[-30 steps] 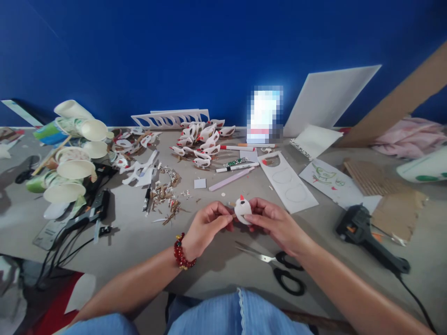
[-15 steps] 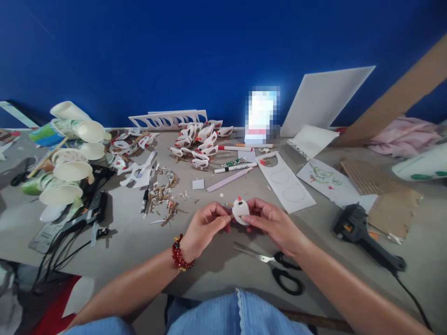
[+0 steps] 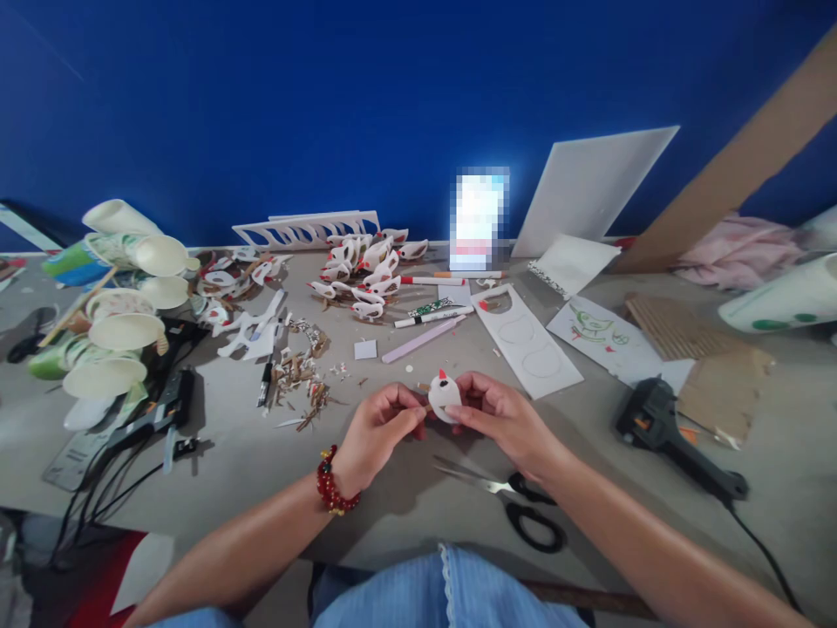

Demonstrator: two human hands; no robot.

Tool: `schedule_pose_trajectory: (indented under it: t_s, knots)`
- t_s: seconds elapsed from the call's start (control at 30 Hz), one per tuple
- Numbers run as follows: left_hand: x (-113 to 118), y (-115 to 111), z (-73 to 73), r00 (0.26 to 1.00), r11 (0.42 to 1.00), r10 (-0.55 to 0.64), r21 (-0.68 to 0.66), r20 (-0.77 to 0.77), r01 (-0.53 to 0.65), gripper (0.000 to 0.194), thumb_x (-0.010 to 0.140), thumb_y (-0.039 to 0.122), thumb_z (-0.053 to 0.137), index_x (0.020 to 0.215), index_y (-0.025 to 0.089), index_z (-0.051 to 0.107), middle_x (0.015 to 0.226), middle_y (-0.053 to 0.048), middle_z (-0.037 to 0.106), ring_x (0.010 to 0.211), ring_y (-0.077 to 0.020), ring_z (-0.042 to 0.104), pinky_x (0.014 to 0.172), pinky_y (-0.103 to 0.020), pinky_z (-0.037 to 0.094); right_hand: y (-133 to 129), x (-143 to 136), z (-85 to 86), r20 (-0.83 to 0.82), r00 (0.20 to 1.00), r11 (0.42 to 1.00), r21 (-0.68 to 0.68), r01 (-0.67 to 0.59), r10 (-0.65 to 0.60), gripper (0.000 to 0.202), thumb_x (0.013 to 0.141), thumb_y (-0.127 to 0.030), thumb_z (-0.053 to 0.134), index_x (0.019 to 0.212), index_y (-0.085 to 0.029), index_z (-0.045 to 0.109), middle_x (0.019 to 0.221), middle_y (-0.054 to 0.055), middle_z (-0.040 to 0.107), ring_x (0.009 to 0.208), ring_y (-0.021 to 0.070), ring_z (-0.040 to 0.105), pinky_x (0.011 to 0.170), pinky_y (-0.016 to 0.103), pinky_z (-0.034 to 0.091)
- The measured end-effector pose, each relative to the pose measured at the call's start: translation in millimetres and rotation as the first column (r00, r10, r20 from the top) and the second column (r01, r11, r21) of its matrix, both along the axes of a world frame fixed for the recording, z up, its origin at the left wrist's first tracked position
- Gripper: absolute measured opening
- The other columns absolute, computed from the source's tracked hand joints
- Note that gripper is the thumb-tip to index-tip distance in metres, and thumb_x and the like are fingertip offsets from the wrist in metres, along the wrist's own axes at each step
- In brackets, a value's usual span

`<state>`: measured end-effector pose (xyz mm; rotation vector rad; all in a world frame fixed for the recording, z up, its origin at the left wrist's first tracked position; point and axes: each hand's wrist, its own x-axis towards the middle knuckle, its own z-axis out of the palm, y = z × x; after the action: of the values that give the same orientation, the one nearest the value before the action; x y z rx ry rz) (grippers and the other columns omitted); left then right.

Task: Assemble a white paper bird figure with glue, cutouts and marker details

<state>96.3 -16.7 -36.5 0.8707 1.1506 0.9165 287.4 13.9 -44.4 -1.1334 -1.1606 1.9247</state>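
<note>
Grey tabletop [image 3: 241, 467] below, hands [image 3: 379, 433] hold a bird figure [image 3: 445, 404].

Scissors [image 3: 502, 486] lie before the held bird [image 3: 445, 401], markers [image 3: 432, 317] behind.

A white, red-beaked bird [image 3: 445, 403] is showing a black mark. It is being held just beyond the scissors [image 3: 500, 487].

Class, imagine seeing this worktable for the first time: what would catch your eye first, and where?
The bright, pixelated panel stands out at the back, against the blue wall. Left of it, many small white birds with red tips crowd together. Front and centre, the right hand holds another white bird, with the left hand at its side.
</note>
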Motion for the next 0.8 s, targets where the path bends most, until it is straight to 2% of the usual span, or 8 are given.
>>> schedule_pose_trajectory:
  t_s: [0.37,0.8]
  knots:
    - [0.4,-0.2,1.5,0.998,1.0,-0.005,0.009,-0.066,0.006,0.022,0.078,0.035,0.067,0.072,0.017,0.057,0.06,0.001,0.061,0.058,-0.0108,0.051,0.058,-0.023,0.038,-0.8,-1.2,4.9,0.016,1.0,1.0,-0.01,0.009,-0.008,0.028,0.073,-0.036,0.077,0.086,-0.019,0.06,0.08,0.0,0.065,0.071,0.0134,0.056,0.066,0.027,0.05]
    - [-0.6,0.6,-1.1,1.0,1.0,-0.008,0.005,-0.017,0.008,0.023,0.079,0.035,0.069,0.074,0.016,0.057,0.06,0.002,0.061,0.058,-0.0103,0.051,0.058,-0.022,0.038,-0.7,0.2,2.5,0.02,1.0,1.0,0.019,0.0,-0.001,0.026,0.075,-0.036,0.076,0.088,-0.019,0.061,0.082,0.001,0.066,0.072,0.0137,0.058,0.067,0.027,0.05]
